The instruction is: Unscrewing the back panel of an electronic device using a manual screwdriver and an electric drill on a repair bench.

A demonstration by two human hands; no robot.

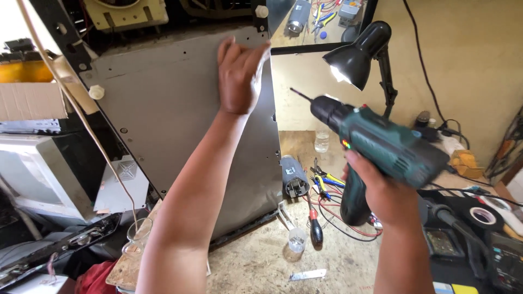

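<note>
A person's left hand (pixel 239 76) presses flat, fingers apart, on the upright grey metal panel (pixel 180 125) at eleven o'clock, apparently steadying it, while the right hand (pixel 381 190), fingers clamped on the dark green cordless drill (pixel 381 144), aims its bit toward the panel's edge above the cluttered wooden surface (pixel 261 261).

Bright, warm light fills the scene. A lit black desk lamp (pixel 357 57) glares white at its bulb over the far edge of the workbench (pixel 261 261). The green drill (pixel 381 144) shows motion blur; wide-angle distortion bends the frame's edges.
</note>
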